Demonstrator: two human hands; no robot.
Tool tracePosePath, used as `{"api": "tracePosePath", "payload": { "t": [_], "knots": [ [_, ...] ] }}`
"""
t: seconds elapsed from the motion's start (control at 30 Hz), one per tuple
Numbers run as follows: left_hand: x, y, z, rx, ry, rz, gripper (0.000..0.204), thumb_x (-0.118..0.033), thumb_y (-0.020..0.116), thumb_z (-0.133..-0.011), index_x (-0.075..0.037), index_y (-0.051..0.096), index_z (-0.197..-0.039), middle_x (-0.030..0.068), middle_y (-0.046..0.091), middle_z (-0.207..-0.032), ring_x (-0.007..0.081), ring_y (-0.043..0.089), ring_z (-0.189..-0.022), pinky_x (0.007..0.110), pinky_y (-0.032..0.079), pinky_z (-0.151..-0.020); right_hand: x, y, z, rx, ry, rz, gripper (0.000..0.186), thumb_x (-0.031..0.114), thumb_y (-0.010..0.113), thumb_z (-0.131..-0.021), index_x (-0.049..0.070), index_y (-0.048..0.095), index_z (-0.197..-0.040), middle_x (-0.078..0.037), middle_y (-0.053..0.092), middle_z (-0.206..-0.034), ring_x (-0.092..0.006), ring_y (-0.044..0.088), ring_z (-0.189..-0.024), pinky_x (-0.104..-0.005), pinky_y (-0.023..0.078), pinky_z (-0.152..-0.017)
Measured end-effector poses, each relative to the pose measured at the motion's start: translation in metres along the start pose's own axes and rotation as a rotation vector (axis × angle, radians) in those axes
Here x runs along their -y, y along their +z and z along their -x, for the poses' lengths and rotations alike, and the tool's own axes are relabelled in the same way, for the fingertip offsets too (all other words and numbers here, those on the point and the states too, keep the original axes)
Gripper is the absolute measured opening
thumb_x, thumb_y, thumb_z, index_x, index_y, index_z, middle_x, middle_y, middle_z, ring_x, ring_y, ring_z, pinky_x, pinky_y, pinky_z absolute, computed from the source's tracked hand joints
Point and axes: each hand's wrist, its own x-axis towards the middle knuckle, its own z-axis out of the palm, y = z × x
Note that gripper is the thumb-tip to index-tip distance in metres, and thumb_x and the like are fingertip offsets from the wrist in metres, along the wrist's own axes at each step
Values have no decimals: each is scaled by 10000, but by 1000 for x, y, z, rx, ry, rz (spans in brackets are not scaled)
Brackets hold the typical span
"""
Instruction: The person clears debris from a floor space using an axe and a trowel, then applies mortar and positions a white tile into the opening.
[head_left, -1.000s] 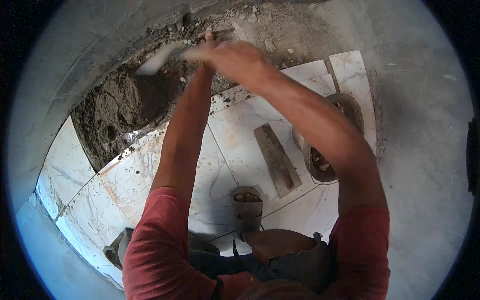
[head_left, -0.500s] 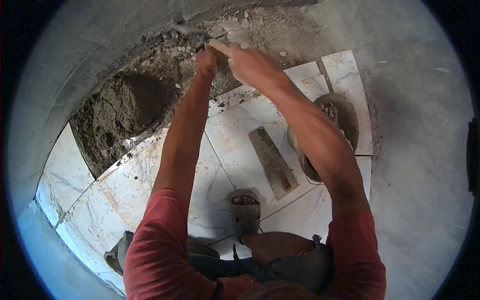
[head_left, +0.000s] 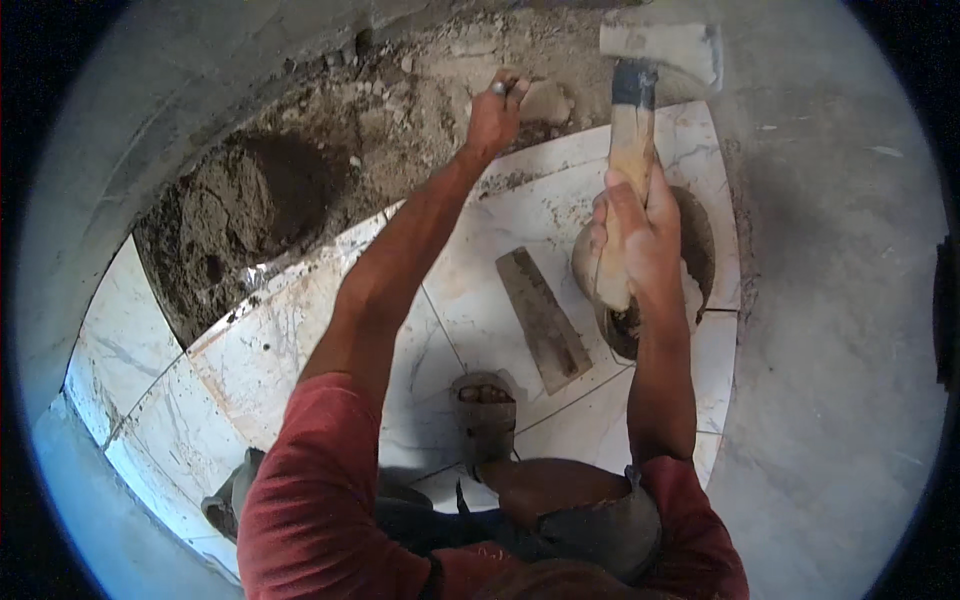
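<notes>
My right hand (head_left: pixel 645 230) is wrapped round the wooden handle of a hatchet (head_left: pixel 632 135). Black wrapping binds the handle just below its pale, dusty, flared head, which is raised at the far right. Further left, my left hand (head_left: pixel 492 118) is closed over the dirt strip, with a bit of metal showing at the fingers. A flat, dust-covered blade (head_left: pixel 546 103), like a trowel's, reaches right from that hand; the grip is hidden by the fingers. Below the hatchet handle lies a round bowl (head_left: pixel 703 245) with some mortar in it, partly covered by my right hand and forearm.
Marbled white tiles (head_left: pixel 290 370) cover the floor around my foot. A flat grey-brown wooden board (head_left: pixel 545 320) lies on them. Wet mortar (head_left: pixel 225 225) is heaped at left, along a strip of rubble and dirt (head_left: pixel 400 115). A grey wall (head_left: pixel 150 110) curves behind it.
My right hand has swung the hatchet away from the left hand, up and to the right. My left hand has moved right along the dirt strip.
</notes>
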Motion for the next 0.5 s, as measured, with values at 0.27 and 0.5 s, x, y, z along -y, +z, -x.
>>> {"api": "tracePosePath", "payload": {
  "t": [0.27, 0.5],
  "knots": [
    [58, -31, -17, -288, -123, 210, 233, -283, 527, -955, -62, 555, -1024, 78, 607, -843, 187, 548, -715, 343, 447, -658, -23, -16, 10, -46, 58, -98, 236, 256, 546, -951, 53, 481, -1052, -16, 491, -641, -91, 471, -453, -260, 405, -395],
    [77, 0, -26, -171, -161, 184, 253, -250, 617, -912, -67, 538, -1067, 47, 562, -907, 160, 512, -785, 314, 443, -719, -14, -1, -11, 103, -223, 607, 355, 302, 550, -945, 24, 474, -1154, -127, 588, -711, -259, 602, -592, -383, 460, -558]
  ]
}}
